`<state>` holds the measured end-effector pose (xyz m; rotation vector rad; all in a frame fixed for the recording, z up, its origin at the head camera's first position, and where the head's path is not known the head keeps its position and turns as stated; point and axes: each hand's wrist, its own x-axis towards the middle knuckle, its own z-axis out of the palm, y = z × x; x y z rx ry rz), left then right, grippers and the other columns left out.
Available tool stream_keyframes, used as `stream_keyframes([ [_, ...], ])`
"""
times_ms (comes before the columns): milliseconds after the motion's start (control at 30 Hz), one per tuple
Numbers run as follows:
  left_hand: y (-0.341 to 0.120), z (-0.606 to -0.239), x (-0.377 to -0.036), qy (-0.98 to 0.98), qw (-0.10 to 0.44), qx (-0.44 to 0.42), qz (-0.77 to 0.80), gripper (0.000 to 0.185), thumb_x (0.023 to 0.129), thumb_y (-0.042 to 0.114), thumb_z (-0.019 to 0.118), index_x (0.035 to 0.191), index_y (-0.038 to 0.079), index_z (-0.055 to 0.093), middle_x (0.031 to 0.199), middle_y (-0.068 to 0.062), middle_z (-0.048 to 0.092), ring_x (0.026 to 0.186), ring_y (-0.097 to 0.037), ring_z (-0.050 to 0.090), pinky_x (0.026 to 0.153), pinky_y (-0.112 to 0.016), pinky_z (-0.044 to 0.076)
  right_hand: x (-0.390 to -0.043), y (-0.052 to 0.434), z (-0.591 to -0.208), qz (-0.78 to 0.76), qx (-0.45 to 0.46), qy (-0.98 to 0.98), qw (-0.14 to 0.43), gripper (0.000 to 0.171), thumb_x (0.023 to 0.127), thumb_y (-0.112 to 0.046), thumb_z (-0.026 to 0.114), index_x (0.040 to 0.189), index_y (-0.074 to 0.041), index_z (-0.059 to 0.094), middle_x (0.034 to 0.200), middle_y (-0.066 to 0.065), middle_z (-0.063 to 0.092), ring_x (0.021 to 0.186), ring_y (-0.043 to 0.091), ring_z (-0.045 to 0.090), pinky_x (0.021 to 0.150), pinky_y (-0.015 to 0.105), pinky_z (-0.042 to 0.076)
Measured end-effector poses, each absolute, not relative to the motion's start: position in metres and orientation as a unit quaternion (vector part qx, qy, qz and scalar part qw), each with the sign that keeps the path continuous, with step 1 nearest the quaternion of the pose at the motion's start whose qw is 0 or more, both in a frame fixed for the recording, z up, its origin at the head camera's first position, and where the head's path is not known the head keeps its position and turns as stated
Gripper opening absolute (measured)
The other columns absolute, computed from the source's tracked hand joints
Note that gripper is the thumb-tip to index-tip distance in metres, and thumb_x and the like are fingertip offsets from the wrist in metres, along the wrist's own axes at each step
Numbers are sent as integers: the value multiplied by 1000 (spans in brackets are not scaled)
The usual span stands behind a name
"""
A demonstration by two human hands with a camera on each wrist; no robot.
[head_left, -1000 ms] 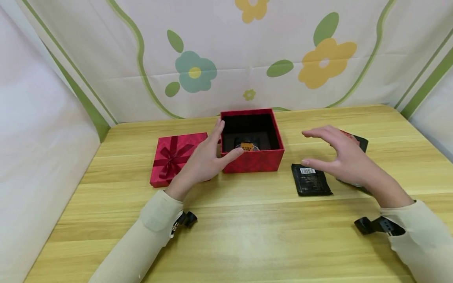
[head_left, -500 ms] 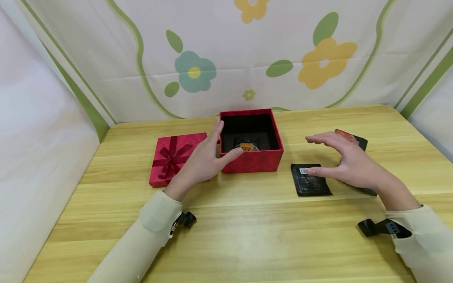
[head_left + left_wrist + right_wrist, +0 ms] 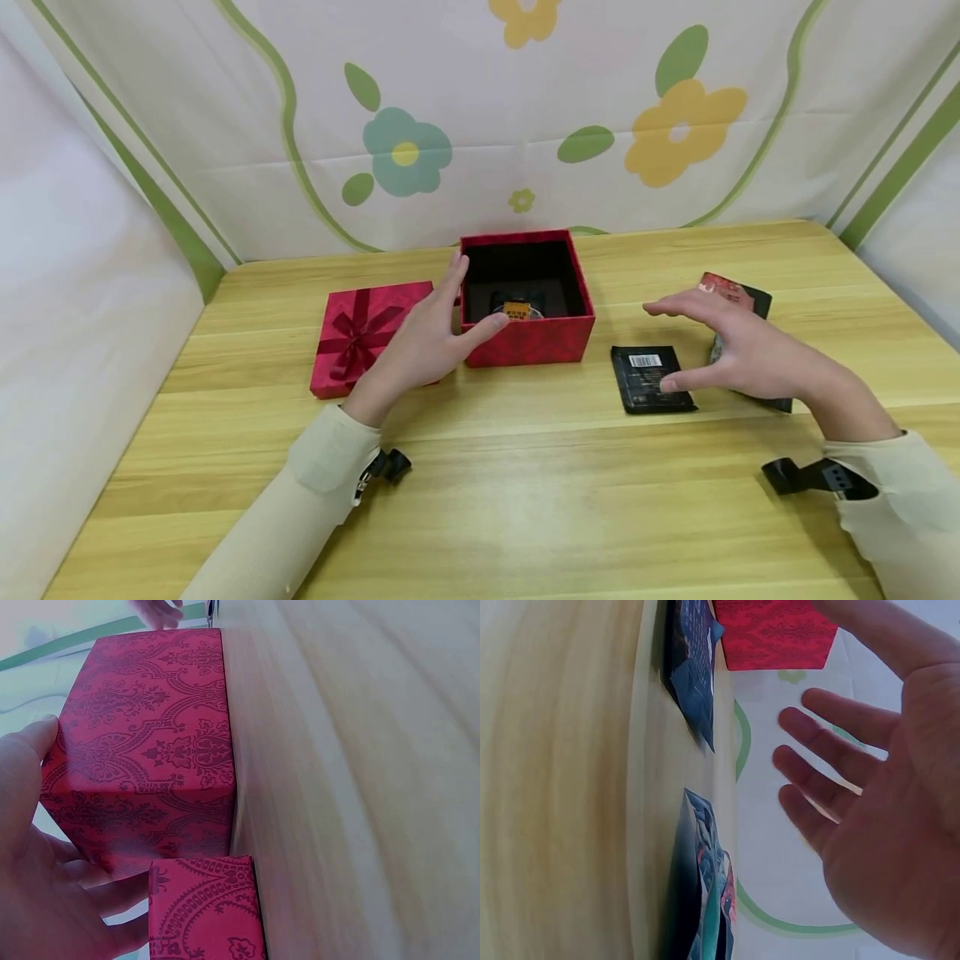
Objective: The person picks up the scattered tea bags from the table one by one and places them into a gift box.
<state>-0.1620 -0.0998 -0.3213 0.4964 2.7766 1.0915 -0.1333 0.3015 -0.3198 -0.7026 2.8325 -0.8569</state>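
Note:
A red patterned gift box (image 3: pixel 536 343) stands lidless, its black inside showing. Within it lies an item with an orange label (image 3: pixel 517 311), mostly hidden by the front wall. At the box's near left corner is my left hand (image 3: pixel 423 337), fingers straight along the left side and thumb at the front rim. Over the table to the right my right hand (image 3: pixel 750 350) hovers with spread fingers and holds nothing. Below its thumb lies a flat black packet (image 3: pixel 651 396) with a barcode. Behind the hand, a red and black packet (image 3: pixel 729 290) is partly covered.
The box's red lid (image 3: pixel 408 298), tied with a dark red bow, lies left of the box, partly behind my left hand. A flower-printed curtain (image 3: pixel 525 125) closes off the table's back edge. Wood-grain tabletop (image 3: pixel 525 500) stretches in front of the box.
My right hand has drifted slightly right, its thumb sinking lower over the black packet. The left hand stays at the box corner. The whole head view has shifted a little.

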Motion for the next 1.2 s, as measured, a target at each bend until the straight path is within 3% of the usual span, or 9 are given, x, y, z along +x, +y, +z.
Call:
stream_keyframes([
  [433, -100, -322, -163, 916, 59, 166, 359, 103, 97, 71, 59, 173, 30, 3, 180, 15, 1, 164, -27, 27, 126, -58, 36, -134, 304, -325, -244, -254, 927, 128, 89, 75, -51, 95, 150, -21, 57, 154, 6, 54, 142, 33, 46, 108, 61, 41],
  [667, -100, -322, -163, 916, 58, 165, 360, 103, 97, 72, 59, 173, 30, 3, 179, 16, 2, 164, -26, 27, 126, -58, 37, -133, 297, -328, -201, -267, 936, 106, 92, 71, -61, 94, 148, -22, 61, 145, 2, 59, 135, 27, 53, 107, 49, 45],
  [800, -100, -322, -163, 916, 58, 167, 361, 103, 97, 71, 59, 173, 30, 4, 179, 17, 0, 164, -25, 26, 126, -57, 36, -132, 293, -329, -195, -254, 939, 123, 95, 70, -61, 94, 149, -22, 60, 146, 6, 56, 135, 31, 52, 107, 59, 46],
  [1200, -100, -323, -164, 916, 59, 164, 360, 103, 97, 72, 59, 173, 30, 4, 179, 16, 1, 165, -25, 26, 127, -58, 35, -130, 289, -330, -183, -246, 944, 126, 92, 70, -53, 97, 149, -24, 60, 147, 5, 52, 135, 31, 50, 107, 58, 46],
])
